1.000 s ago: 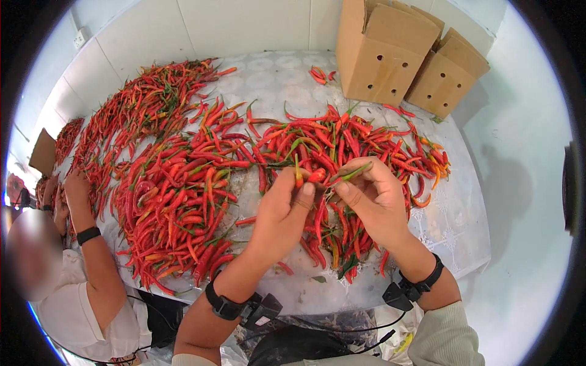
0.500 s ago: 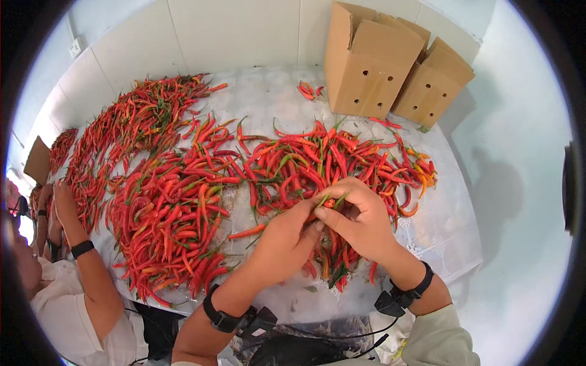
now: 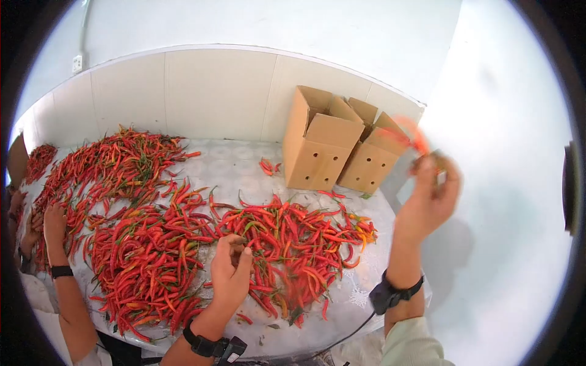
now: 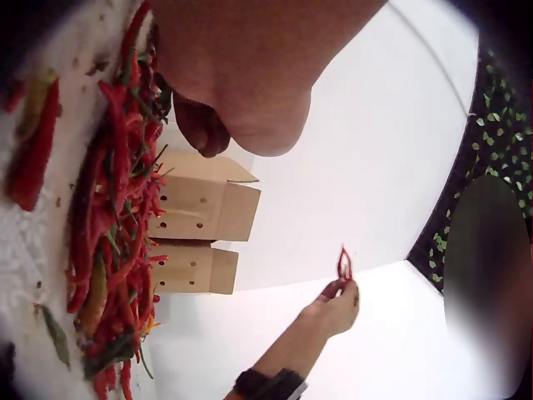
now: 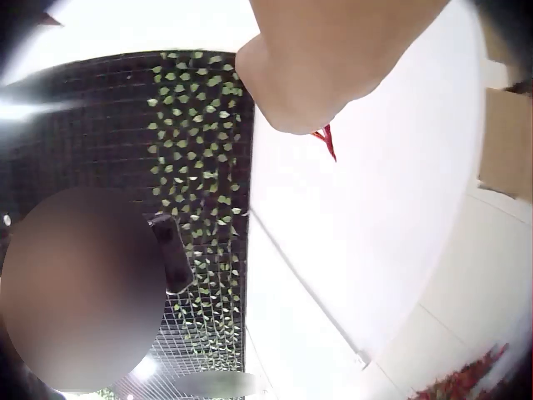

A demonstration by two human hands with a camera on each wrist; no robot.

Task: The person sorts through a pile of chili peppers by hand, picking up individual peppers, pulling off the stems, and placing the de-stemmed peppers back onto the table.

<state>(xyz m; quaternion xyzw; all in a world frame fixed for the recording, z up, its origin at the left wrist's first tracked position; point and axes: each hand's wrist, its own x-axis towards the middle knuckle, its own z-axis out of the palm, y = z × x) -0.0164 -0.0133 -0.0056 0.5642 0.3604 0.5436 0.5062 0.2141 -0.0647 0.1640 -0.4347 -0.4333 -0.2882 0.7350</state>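
Note:
My right hand [image 3: 427, 198] is raised at the right, above and beside the cardboard boxes, pinching red chili peppers [image 3: 419, 141]. They are blurred in the head view; in the left wrist view red chili tips [image 4: 345, 263] point up from the fingers, and in the right wrist view red chili tips [image 5: 330, 143] poke out past the hand. My left hand [image 3: 231, 274] hovers at the near edge of the loose chili pile [image 3: 299, 238], fingers loosely curled, with nothing visible in them. Its fingertips [image 4: 200, 129] are partly hidden by the palm in the left wrist view.
A larger chili heap [image 3: 146, 262] lies left of my left hand, another chili heap [image 3: 104, 165] behind it. Two open cardboard boxes [image 3: 326, 146] stand at the back right of the covered table [image 3: 232, 165]. At far left, another person's arm [image 3: 64, 299] reaches over chilies.
My hands were together over the pile and have parted. The right hand has swung up and right with the chilies; the left has moved left. The head view has tilted up.

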